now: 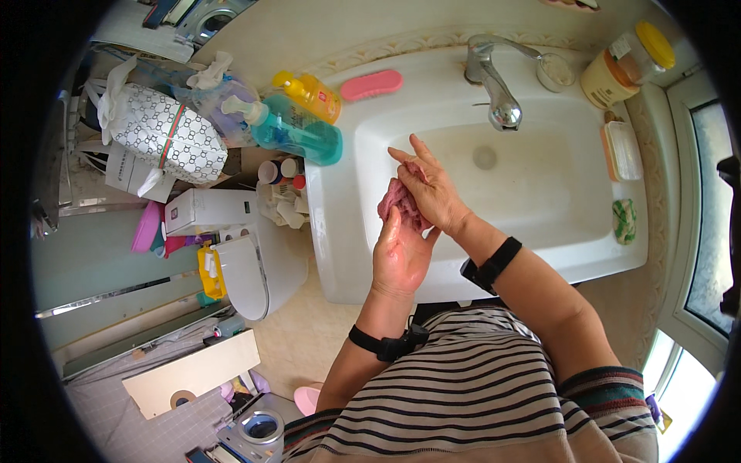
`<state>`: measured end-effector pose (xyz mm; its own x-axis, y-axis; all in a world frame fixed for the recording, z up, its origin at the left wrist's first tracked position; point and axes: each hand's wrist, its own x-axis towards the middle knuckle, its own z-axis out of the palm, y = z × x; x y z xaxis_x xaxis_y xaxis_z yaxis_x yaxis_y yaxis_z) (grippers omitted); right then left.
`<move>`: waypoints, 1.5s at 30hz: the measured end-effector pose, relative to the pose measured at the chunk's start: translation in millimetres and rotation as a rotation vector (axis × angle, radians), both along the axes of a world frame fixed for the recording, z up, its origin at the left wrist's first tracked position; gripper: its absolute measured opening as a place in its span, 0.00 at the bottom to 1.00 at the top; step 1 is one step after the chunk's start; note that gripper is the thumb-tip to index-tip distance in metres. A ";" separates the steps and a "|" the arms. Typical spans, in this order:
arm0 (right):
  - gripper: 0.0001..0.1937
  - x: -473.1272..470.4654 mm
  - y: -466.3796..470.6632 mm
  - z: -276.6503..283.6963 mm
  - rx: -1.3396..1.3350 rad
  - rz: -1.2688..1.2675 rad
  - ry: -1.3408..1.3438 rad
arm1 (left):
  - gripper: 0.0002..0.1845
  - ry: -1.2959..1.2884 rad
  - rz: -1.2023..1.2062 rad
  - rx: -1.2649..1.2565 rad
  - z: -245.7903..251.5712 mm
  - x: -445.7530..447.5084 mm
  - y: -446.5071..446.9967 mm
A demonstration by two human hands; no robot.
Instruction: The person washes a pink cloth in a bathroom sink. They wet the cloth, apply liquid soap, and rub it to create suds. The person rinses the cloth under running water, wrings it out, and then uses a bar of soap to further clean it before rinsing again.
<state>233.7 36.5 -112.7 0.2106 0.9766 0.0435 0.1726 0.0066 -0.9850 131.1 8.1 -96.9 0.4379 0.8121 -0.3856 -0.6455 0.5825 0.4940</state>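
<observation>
A crumpled, wet-looking pink cloth [398, 204] is pressed between my two hands over the left side of a white washbasin [341, 272]. Beneath it, my left hand [400, 257] lies palm up and glistens, its thumb against the cloth. My right hand [435, 194] grips the cloth from above, with two fingers stretched out past it. Part of the cloth is hidden by the right hand. Behind the basin rises a chrome faucet [502, 98], with no water seen running from it. The drain [485, 157] shows on the basin floor.
On the basin's left rim are a pink brush [371, 85], a teal pump bottle [301, 132] and a yellow pump bottle [315, 98]. A yellow-lidded jar [619, 66], a soap box [622, 151] and a green-white bundle [624, 221] line the right side. A toilet [246, 278] stands left.
</observation>
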 end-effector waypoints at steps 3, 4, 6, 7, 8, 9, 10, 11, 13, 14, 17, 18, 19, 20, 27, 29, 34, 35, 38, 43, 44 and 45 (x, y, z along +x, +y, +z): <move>0.21 -4.4 -15.6 0.7 0.103 0.097 -0.231 | 0.25 0.039 0.062 0.120 2.6 -8.3 8.5; 0.24 -12.2 -26.2 4.1 0.115 0.188 -0.233 | 0.25 0.103 0.081 0.120 4.1 -13.5 14.9; 0.23 -23.3 -42.5 12.2 0.136 0.194 -0.409 | 0.25 -0.071 0.082 0.057 6.2 -17.8 17.7; 0.24 -23.2 -42.5 13.9 0.071 0.312 -0.472 | 0.25 -0.001 0.166 -0.055 7.6 -18.4 16.3; 0.23 -22.7 -39.9 15.8 0.108 0.211 -0.344 | 0.26 0.018 0.090 0.094 7.1 -14.9 14.0; 0.22 -20.0 -35.8 15.7 0.115 0.173 -0.236 | 0.27 0.153 0.061 0.165 6.0 -7.8 7.7; 0.21 -12.0 -23.7 14.4 0.078 0.114 -0.092 | 0.25 0.175 0.069 0.059 4.9 -2.0 1.4; 0.20 -4.7 -15.0 11.8 0.009 0.061 0.100 | 0.31 0.098 0.011 0.113 5.0 2.6 -7.9; 0.19 2.9 -7.6 10.8 -0.008 -0.033 0.115 | 0.31 0.061 -0.053 0.006 3.3 5.7 -6.4; 0.19 5.5 -6.1 11.7 -0.007 -0.019 0.023 | 0.29 0.060 -0.010 0.087 3.5 3.6 -6.7; 0.20 -12.2 -29.6 20.7 0.168 0.185 -0.375 | 0.22 -0.066 0.060 0.060 2.1 -10.4 15.0; 0.20 -17.8 -35.8 23.2 0.219 0.109 -0.356 | 0.21 -0.111 0.115 0.057 2.1 -13.8 15.3; 0.20 -23.2 -39.9 23.9 0.223 0.093 -0.377 | 0.22 -0.096 0.061 0.064 1.3 -14.7 15.5; 0.19 -25.4 -41.2 21.9 0.177 0.137 -0.433 | 0.22 -0.046 0.031 0.054 0.8 -14.1 13.6; 0.15 40.8 -1.6 -66.2 -0.197 -0.174 0.541 | 0.38 0.010 -0.042 0.068 4.7 -11.2 -1.0; 0.12 57.9 -11.7 -78.7 -0.242 -0.160 0.614 | 0.37 0.034 0.020 0.079 10.2 -26.9 12.1; 0.11 79.6 -42.2 -37.1 -0.157 0.002 0.715 | 0.36 0.025 0.138 0.107 22.8 -51.0 30.9; 0.12 79.9 -42.4 -24.0 -0.263 0.084 0.655 | 0.36 -0.008 0.137 0.136 24.5 -49.8 30.5; 0.22 69.8 -35.8 4.9 -0.356 0.153 0.487 | 0.36 0.028 0.178 0.127 29.0 -40.3 29.7; 0.19 40.5 -15.2 9.5 -0.037 0.092 0.234 | 0.31 0.050 0.126 0.214 35.9 -28.3 28.9; 0.16 38.2 -12.4 7.8 -0.080 0.147 0.326 | 0.30 0.097 0.131 0.263 37.0 -28.2 29.7; 0.13 37.7 -10.5 6.9 -0.085 0.195 0.424 | 0.29 0.153 0.130 0.307 37.4 -28.3 31.1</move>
